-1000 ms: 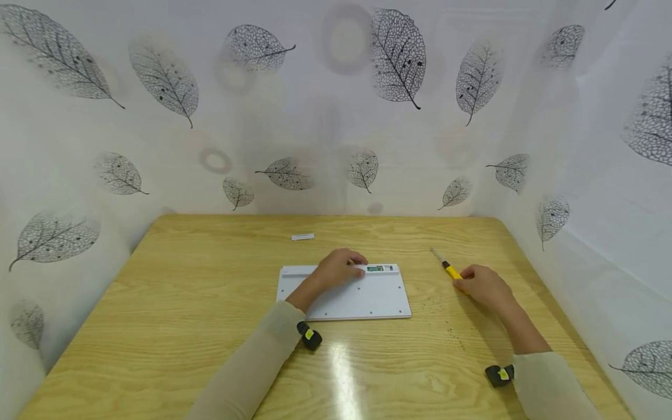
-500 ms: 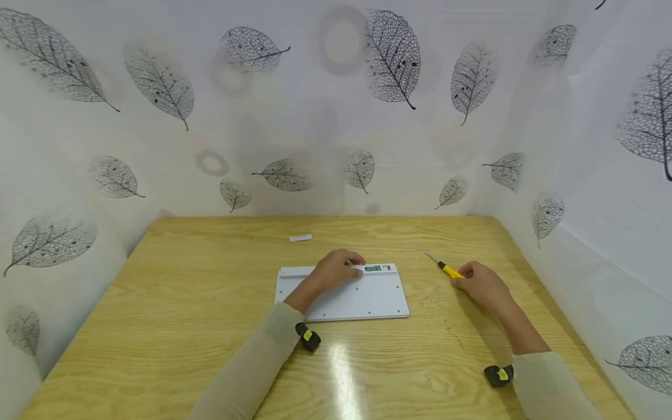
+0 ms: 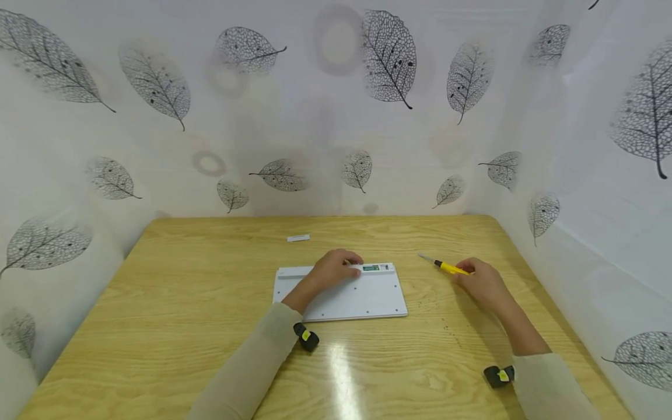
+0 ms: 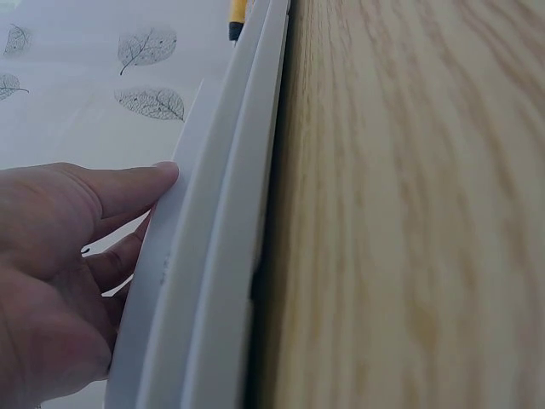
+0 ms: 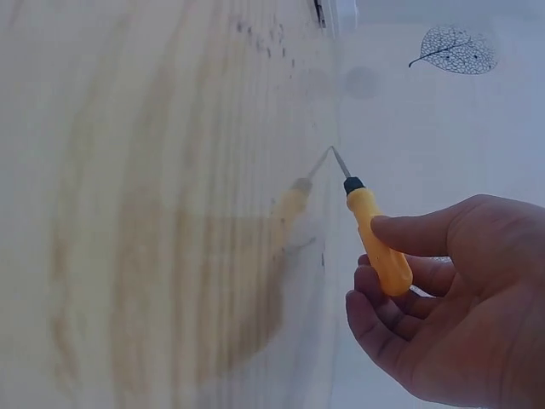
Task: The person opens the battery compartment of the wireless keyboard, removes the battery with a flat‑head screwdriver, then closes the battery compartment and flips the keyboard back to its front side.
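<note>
Right hand [image 3: 484,284] grips a yellow screwdriver [image 3: 448,268]; left hand [image 3: 332,270] pinches the white panel [image 3: 362,300], something green [image 3: 371,268] in its uncovered slot [image 3: 371,271].

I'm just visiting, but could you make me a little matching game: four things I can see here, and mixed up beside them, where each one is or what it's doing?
Things:
1. left hand
2. right hand
3. small white strip
4. green piece

Places and states:
A. lies on the table beyond the white panel
B. holds the yellow-handled tool
C. set in the panel's far edge
D. grips the panel's far edge

Pairs: 1-D, 2-B, 3-A, 4-C
</note>
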`<control>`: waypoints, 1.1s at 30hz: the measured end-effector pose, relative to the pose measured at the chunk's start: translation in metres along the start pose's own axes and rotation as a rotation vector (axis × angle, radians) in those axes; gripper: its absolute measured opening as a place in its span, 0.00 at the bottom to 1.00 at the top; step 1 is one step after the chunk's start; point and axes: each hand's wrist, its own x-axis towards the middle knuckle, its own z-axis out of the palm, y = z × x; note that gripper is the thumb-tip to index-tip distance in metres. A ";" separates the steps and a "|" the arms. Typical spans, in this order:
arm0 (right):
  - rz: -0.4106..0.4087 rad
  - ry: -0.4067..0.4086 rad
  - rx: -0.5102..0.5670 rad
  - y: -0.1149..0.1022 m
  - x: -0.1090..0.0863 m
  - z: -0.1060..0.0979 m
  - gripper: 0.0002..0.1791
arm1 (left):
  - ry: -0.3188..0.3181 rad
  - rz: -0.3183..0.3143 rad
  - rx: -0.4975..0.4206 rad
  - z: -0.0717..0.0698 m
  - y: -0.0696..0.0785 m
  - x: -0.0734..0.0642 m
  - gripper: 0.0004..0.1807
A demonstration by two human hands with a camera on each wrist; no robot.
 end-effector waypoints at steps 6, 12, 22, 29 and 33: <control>0.014 0.022 0.015 -0.014 -0.004 -0.006 0.22 | -0.002 0.000 -0.005 0.000 0.000 0.000 0.15; -0.004 0.060 0.059 -0.022 -0.004 -0.012 0.21 | -0.003 0.005 0.000 0.000 0.000 0.000 0.14; -0.008 0.141 0.107 -0.032 -0.007 -0.017 0.22 | -0.007 0.001 0.004 0.001 -0.001 0.000 0.14; -0.010 0.219 0.145 -0.040 -0.003 -0.019 0.23 | -0.004 0.002 -0.006 0.000 0.003 -0.002 0.14; -0.027 0.260 0.179 -0.045 0.000 -0.018 0.24 | 0.005 0.013 0.005 0.000 0.001 -0.002 0.14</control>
